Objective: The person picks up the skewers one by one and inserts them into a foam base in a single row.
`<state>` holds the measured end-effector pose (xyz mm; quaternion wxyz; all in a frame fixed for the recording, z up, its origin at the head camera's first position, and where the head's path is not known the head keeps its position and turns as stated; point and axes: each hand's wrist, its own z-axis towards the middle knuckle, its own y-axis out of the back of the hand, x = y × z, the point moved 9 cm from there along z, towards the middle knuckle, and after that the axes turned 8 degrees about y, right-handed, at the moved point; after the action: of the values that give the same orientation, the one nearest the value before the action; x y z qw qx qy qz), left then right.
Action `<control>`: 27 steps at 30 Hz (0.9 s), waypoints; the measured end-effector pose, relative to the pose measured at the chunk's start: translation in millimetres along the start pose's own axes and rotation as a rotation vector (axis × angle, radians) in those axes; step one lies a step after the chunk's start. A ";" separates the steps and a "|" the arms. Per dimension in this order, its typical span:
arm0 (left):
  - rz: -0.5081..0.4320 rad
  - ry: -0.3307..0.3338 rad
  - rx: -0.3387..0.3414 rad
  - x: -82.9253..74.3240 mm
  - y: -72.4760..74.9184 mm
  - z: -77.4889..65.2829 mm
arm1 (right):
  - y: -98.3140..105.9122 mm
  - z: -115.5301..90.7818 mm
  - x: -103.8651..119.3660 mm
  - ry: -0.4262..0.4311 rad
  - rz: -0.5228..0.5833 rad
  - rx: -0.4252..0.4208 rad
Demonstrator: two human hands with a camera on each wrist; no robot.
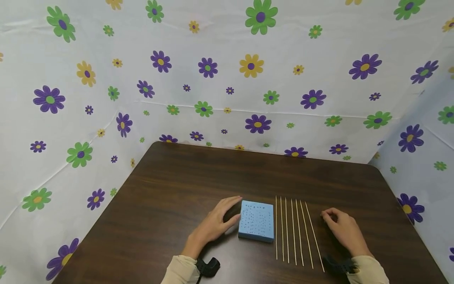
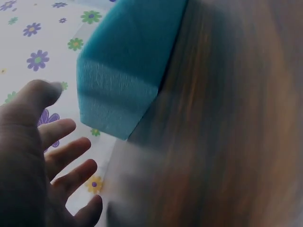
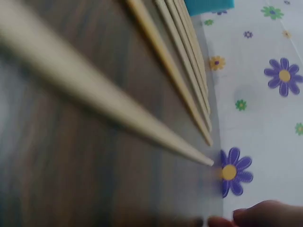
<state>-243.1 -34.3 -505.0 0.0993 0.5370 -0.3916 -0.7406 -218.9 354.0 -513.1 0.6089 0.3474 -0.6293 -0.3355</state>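
Note:
A light blue block (image 1: 256, 221) dotted with small holes lies on the table. At its left side is my left hand (image 1: 214, 221), fingers spread and thumb apart, fingertips right at the block's edge in the head view. The left wrist view shows the block's plain side (image 2: 113, 94) beyond the spread fingers. Several thin wooden skewers (image 1: 293, 228) lie side by side right of the block, fanning out slightly toward the near end. My right hand (image 1: 344, 230) rests to their right, fingers loosely curled and holding nothing visible; only its fingertips (image 3: 270, 213) appear in the right wrist view.
The dark brown wooden table (image 1: 177, 173) has rounded far corners. White cloth (image 1: 227, 47) printed with purple, green and yellow flowers hangs behind it and at both sides. A black camera (image 1: 209, 268) sits on the left wrist.

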 end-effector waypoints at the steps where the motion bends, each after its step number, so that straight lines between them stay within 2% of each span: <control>1: 0.000 -0.003 0.005 -0.1 -1.7 -0.8 | -0.8 1.1 1.3 -0.002 0.002 0.010; 4: -0.006 -0.010 0.020 -1.7 -5.0 -2.0 | -2.5 2.1 4.4 -0.015 0.026 0.039; 6: -0.006 -0.017 0.027 -2.4 -6.9 -1.3 | -2.8 1.0 5.1 -0.035 0.081 0.051; 13: 0.045 -0.044 0.006 -4.5 -9.4 -3.7 | -9.7 -1.6 2.9 -0.145 0.343 0.101; 20: 0.011 -0.035 0.004 -3.6 -9.6 -5.0 | -19.6 -0.9 -1.0 -0.233 0.598 0.136; 23: 0.015 -0.035 0.004 -3.7 -10.4 -4.3 | -20.5 -0.2 1.3 -0.226 0.625 0.151; 27: 0.030 -0.051 -0.003 -6.2 -11.2 -5.3 | -21.8 -2.3 4.5 -0.221 0.607 0.154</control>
<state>-232.9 -25.8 -508.9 0.1013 0.5117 -0.4010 -0.7530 -216.0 338.6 -529.1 0.5809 0.1506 -0.7899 -0.1260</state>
